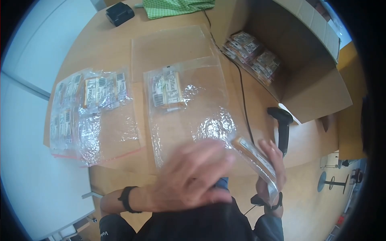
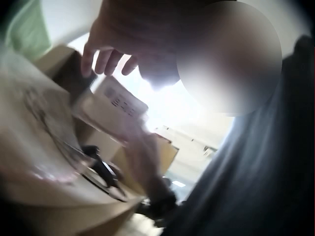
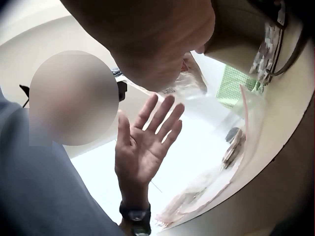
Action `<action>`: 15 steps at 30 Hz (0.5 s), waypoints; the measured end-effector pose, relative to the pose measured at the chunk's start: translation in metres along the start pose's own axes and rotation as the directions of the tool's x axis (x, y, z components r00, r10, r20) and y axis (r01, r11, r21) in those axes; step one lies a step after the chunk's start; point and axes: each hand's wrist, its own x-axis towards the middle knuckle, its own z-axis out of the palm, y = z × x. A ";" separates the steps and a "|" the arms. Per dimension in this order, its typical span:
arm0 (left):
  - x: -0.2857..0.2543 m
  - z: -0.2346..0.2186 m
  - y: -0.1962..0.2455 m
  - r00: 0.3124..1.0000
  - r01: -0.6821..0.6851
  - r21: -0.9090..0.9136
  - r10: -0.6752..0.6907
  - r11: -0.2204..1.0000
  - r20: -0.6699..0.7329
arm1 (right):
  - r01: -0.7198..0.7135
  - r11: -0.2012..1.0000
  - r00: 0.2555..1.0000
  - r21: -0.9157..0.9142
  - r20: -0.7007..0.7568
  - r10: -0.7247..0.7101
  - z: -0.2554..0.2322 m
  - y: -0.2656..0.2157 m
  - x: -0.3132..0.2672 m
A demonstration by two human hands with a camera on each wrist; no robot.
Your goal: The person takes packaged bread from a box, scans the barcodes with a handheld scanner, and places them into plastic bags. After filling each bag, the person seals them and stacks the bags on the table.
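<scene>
My right hand [image 1: 272, 170] holds a clear plastic packet [image 1: 255, 156] with a labelled, orange-edged item inside, above the table's front edge. The left hand [image 1: 195, 172], blurred in the head view, is raised to the left of the packet with nothing in it; in the right wrist view the left hand [image 3: 147, 152] shows its palm with fingers spread. In the left wrist view the packet [image 2: 114, 105] is gripped by the right hand [image 2: 142, 152]. Beyond the hands a large clear bag [image 1: 193, 120] lies flat, with a labelled packet [image 1: 167, 89] at its upper left.
Clear bags with several labelled packets [image 1: 105, 91] lie at the left. An open cardboard box [image 1: 317, 90] with packets [image 1: 255, 56] stands at the back right. A black scanner [image 1: 283, 130], a cable [image 1: 243, 92], a green checked cloth [image 1: 177, 7] and a black device [image 1: 120, 14] are also there.
</scene>
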 end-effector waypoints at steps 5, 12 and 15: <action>-0.018 -0.005 -0.051 0.988 0.034 0.544 -0.110 0.839 0.106 | 0.244 0.958 0.965 0.153 0.064 -0.256 -0.019 -0.004 -0.015; -0.014 -0.021 -0.049 1.000 0.004 0.609 -0.004 0.793 -0.001 | 0.631 0.776 0.747 0.000 0.269 -0.608 0.042 -0.044 0.020; -0.028 -0.019 -0.041 1.000 0.000 0.638 0.018 0.770 -0.021 | 0.571 0.786 0.784 -0.237 0.442 -0.436 0.058 -0.039 0.034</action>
